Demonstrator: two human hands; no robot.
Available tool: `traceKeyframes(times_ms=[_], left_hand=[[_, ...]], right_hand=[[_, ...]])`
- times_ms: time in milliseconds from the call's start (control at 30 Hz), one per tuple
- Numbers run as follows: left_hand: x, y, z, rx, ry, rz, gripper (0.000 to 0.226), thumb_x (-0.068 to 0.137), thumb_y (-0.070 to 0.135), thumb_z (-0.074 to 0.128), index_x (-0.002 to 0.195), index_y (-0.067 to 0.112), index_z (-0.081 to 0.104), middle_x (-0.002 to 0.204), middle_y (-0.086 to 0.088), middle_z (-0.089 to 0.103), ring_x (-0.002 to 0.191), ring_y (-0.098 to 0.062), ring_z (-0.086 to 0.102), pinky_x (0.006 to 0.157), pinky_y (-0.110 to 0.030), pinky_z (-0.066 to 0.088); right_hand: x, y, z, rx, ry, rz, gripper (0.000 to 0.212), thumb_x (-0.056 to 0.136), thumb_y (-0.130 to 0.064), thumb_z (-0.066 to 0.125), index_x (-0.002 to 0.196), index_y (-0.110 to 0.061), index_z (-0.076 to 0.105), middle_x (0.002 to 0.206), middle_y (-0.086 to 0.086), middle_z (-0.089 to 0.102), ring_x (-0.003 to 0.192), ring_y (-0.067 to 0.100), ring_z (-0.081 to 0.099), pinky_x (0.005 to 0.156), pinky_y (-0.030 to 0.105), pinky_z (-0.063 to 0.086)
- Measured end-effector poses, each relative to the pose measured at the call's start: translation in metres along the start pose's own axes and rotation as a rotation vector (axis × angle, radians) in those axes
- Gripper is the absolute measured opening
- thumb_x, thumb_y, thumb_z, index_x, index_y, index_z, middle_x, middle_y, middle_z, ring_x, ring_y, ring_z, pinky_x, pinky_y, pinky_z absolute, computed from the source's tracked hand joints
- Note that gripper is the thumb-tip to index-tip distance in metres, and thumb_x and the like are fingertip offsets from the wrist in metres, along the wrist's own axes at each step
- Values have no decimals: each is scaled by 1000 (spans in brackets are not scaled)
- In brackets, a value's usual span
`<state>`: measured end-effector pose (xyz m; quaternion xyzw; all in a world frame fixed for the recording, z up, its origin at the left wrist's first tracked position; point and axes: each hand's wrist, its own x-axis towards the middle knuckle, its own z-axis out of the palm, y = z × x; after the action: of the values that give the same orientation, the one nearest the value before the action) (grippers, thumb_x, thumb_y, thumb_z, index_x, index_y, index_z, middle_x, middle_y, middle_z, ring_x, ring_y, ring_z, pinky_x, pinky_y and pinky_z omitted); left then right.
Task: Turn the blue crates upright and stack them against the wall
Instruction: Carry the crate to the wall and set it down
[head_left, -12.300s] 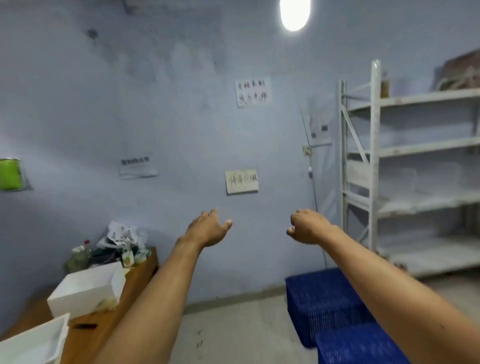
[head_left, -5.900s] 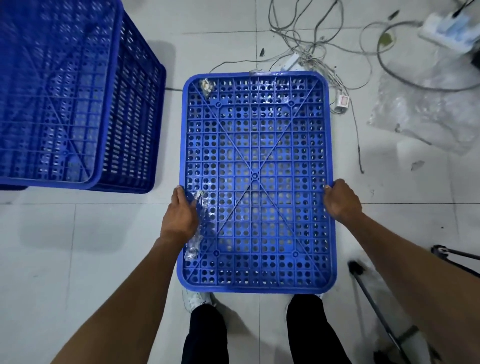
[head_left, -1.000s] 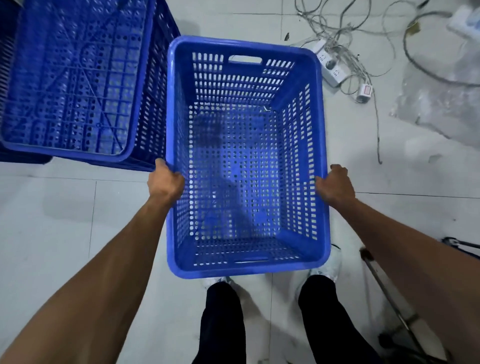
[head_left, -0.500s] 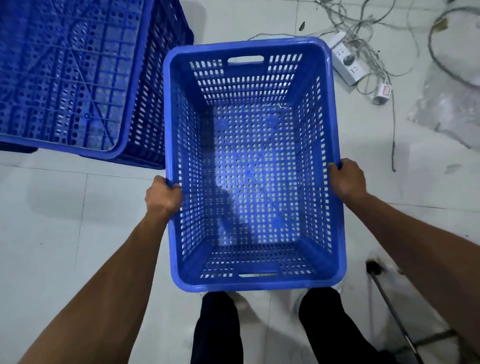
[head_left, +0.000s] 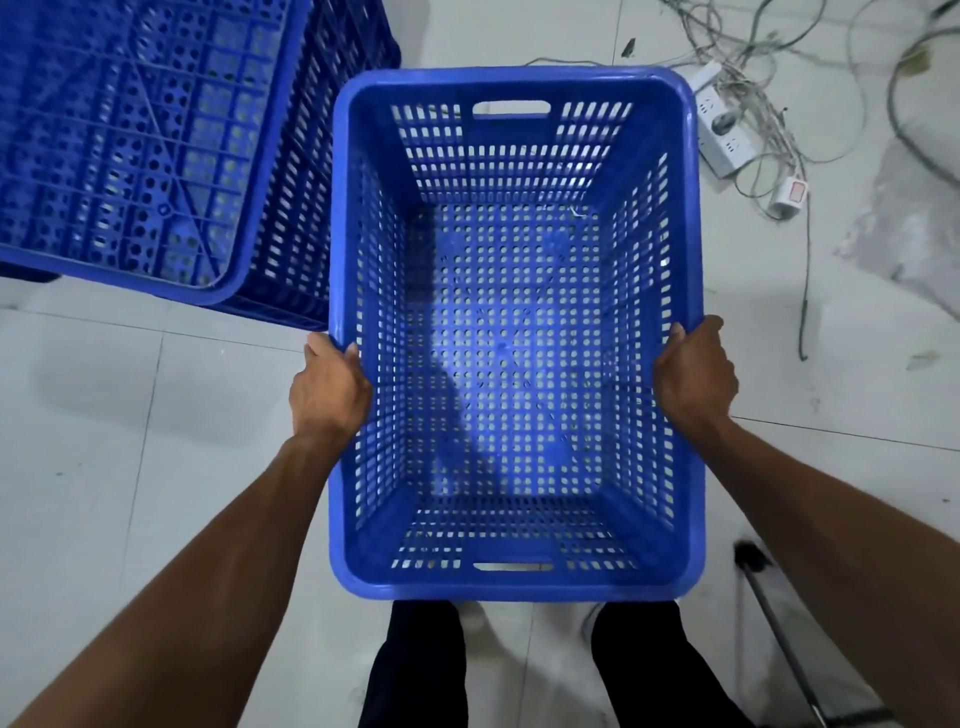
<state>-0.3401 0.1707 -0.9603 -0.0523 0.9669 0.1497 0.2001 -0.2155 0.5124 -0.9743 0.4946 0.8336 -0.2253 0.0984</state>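
Head view: the upright blue crate (head_left: 511, 332) hangs over white floor tiles (head_left: 130, 426), its far-left corner close beside an overturned crate (head_left: 156, 135); a power strip (head_left: 722, 130) and cables lie off to the right. Left hand (head_left: 327, 389) and right hand (head_left: 696, 374) clench the long rims. Half a second ago the crate was tilted slightly; now it's squarer.

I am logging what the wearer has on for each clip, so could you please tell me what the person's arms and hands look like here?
Both arms are bare from the frame edge to the wrist, with no sleeves in view. The left hand and right hand are ungloved, and no watch, ring or wristband shows. Below, dark trousers cover the legs.
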Motion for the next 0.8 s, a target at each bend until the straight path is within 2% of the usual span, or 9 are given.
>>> traceKeyframes(times_ms=[233, 400, 600, 800], left_hand=[[-3, 11, -15, -10, -33, -49, 37, 105, 37, 30, 111, 4, 43, 110, -22, 62, 94, -42, 58, 72, -41, 36], [-17, 25, -27, -7, -26, -27, 39, 105, 38, 32, 117, 3, 44, 112, -22, 62, 97, -42, 58, 73, -40, 36], [-56, 38, -51, -4, -28, 47, 28, 103, 32, 40, 111, 5, 42, 109, -22, 61, 93, -42, 59, 74, -43, 41], [-97, 50, -98, 15, -53, 48, 27, 98, 27, 50, 110, 5, 42, 109, -21, 60, 94, -41, 59, 75, -43, 40]], right_hand=[[-2, -1, -18, 49, 82, -7, 37, 103, -39, 36, 121, -7, 39, 111, 17, 62, 95, 41, 61, 81, 46, 45], [-7, 8, -45, 5, 125, -41, 34, 103, -37, 37, 117, -6, 41, 109, 18, 63, 92, 41, 61, 75, 42, 39], [-26, 22, -91, -96, 102, -75, 30, 103, -36, 39, 109, -6, 43, 101, 18, 63, 84, 40, 61, 71, 41, 36], [-42, 10, -152, -191, -22, -93, 35, 100, -34, 44, 114, -1, 45, 112, 22, 62, 99, 45, 60, 87, 50, 45]])
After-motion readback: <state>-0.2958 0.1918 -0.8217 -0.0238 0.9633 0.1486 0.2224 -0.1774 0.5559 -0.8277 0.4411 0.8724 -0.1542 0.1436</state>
